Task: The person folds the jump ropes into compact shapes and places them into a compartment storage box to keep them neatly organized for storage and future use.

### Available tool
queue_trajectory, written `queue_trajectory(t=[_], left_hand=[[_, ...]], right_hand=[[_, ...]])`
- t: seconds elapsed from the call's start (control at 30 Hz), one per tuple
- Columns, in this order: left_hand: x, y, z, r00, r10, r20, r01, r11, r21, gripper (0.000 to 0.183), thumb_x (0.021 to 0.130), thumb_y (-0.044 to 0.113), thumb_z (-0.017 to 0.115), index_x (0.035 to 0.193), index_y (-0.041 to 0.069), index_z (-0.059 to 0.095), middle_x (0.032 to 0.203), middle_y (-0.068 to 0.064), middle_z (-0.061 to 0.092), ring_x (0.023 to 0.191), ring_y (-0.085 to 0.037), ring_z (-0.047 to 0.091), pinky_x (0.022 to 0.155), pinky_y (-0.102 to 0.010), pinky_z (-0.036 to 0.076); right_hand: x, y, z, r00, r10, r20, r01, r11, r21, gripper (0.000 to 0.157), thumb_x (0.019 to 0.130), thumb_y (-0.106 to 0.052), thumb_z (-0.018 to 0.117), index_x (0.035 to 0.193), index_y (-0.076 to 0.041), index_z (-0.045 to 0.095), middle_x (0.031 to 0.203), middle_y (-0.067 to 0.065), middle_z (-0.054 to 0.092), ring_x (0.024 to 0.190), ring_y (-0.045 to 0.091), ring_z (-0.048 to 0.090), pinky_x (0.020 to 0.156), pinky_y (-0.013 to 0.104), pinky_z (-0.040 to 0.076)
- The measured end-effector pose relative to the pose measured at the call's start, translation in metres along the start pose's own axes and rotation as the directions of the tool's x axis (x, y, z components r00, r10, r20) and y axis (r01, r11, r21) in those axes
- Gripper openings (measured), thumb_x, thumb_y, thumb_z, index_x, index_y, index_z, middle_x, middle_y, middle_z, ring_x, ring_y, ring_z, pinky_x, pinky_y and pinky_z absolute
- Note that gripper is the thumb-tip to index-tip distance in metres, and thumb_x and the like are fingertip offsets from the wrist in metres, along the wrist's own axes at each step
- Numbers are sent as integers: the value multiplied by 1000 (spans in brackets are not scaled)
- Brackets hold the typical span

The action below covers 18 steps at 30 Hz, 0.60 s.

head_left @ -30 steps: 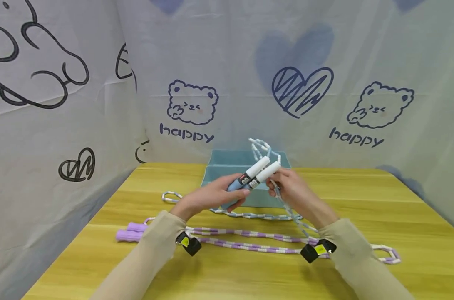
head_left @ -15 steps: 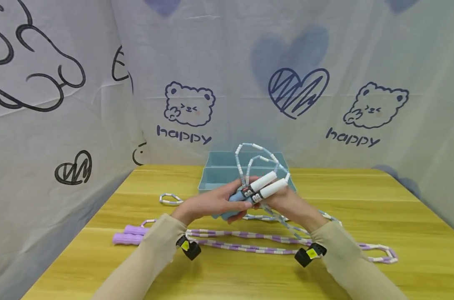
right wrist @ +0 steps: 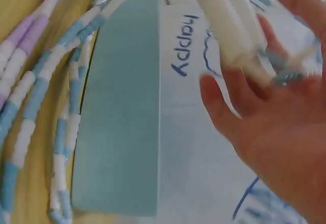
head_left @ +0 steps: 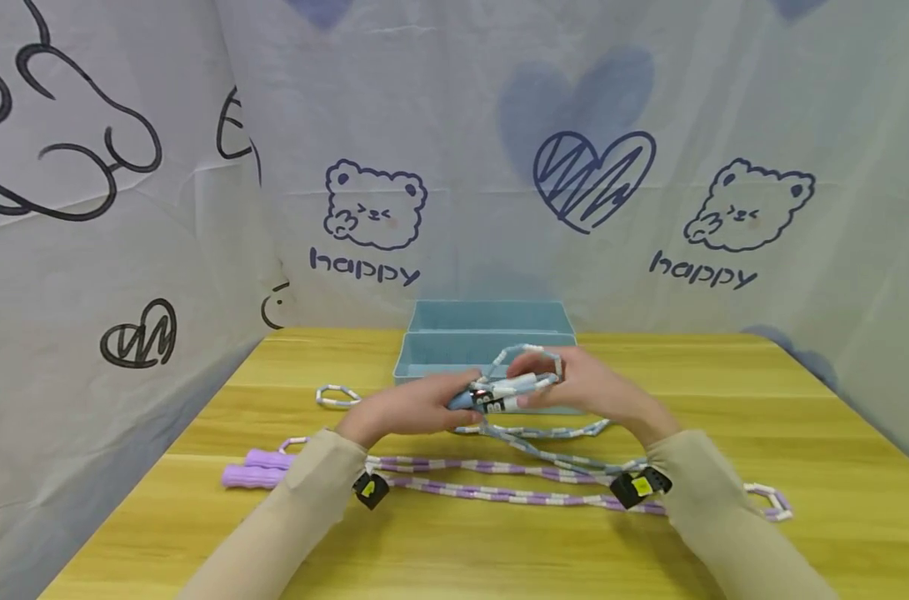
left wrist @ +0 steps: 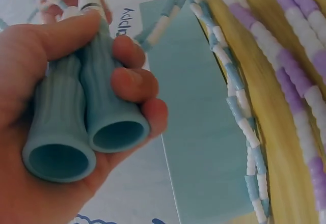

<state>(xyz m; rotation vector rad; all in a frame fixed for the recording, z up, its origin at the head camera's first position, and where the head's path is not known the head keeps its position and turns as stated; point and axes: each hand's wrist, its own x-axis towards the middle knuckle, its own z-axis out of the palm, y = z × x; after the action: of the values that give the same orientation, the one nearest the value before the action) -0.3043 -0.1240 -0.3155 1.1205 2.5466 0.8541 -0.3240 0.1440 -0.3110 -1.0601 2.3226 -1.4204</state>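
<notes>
My left hand grips both blue handles of a blue-and-white beaded jump rope, side by side, with their hollow ends toward the left wrist camera. The white ends of the handles point toward my right hand. That hand is beside them with its fingers spread and loosely bent in the right wrist view. A loop of the beaded cord arcs over the handles close to the right fingers. More blue-and-white cord trails down onto the table.
A purple-and-white jump rope lies stretched across the table, its purple handles at the left. Behind the hands stands a light blue bin with a divider. A patterned cloth hangs behind the table.
The cord loop has dropped from high above the handles to lie low around their white ends. The right hand went behind the handles, then came back to the right of them.
</notes>
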Motion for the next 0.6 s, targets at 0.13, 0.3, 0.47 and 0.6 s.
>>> queue_trajectory(t=[0.13,0.3,0.47,0.6], left_hand=[[3,0,2,999,-36,-4,36,995,94,22,101,20,57,123,17,52,93,2,58,75,-14,53,68,-31,46],[5,-2,0,997,-77,-14,78,992,97,23,101,21,57,123,16,54,93,2,59,75,-13,53,69,-32,46],[4,0,-9,993,-110,-46,113,992,58,16,100,24,58,114,16,56,91,-1,60,69,-14,53,64,-31,47],[1,6,-20,984,-164,-75,166,986,25,13,100,25,60,110,18,55,94,-6,61,68,-17,53,61,-32,46]], right_hand=[[0,-12,9,994,-44,-99,29,988,-150,23,89,-31,75,108,-21,69,112,-1,65,107,23,60,85,42,51],[-6,-24,3,981,-92,-172,56,978,-199,15,96,-30,66,105,-19,71,102,1,66,92,22,60,77,41,50],[-13,-27,-13,969,-101,-226,72,989,-132,18,98,-21,64,112,-11,70,90,13,61,75,26,54,67,31,48],[-20,-29,-26,948,-101,-301,106,994,-2,23,98,-19,63,116,-5,67,102,16,65,92,30,63,84,30,52]])
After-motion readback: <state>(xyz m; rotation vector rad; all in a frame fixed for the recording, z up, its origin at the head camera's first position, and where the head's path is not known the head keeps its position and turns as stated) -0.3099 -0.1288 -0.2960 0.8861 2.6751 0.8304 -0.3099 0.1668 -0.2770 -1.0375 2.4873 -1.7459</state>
